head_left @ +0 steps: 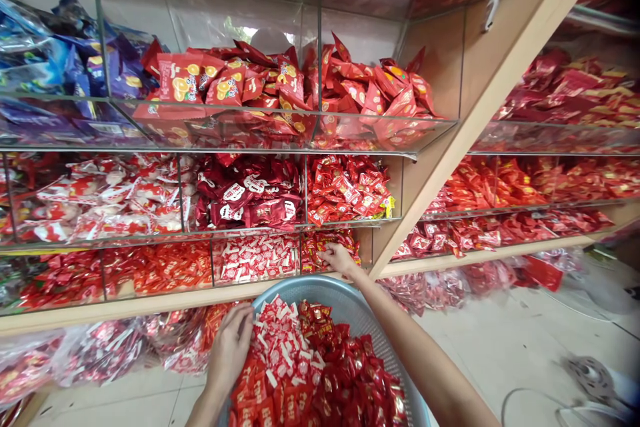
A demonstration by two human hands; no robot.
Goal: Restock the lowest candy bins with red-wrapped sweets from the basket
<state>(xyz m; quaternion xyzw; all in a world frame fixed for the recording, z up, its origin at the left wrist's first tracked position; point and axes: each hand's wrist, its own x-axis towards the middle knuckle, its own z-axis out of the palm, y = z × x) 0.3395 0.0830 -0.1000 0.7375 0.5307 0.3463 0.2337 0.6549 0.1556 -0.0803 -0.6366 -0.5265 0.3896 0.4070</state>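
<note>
A blue-grey plastic basket (340, 290) holds red and white wrapped candies (285, 340), dark red ones (350, 373) and bright red ones (270, 403). My left hand (233, 343) rests at the basket's left rim, fingers bent over it against the candies; whether they grip the rim is hard to make out. Beyond the far rim, my right hand (337, 259) reaches into a low shelf compartment of small red candies (315, 243). Its fingers are curled together at the candies, and what they hold, if anything, is too small to tell.
Glass-fronted shelves rise ahead, with red packets (225, 83) and dark red packets (250, 193) in compartments. A slanted wooden post (480, 100) stands right of my right hand. Bagged candies (107, 347) lie below the shelves; a fan-like object (590, 373) is at lower right.
</note>
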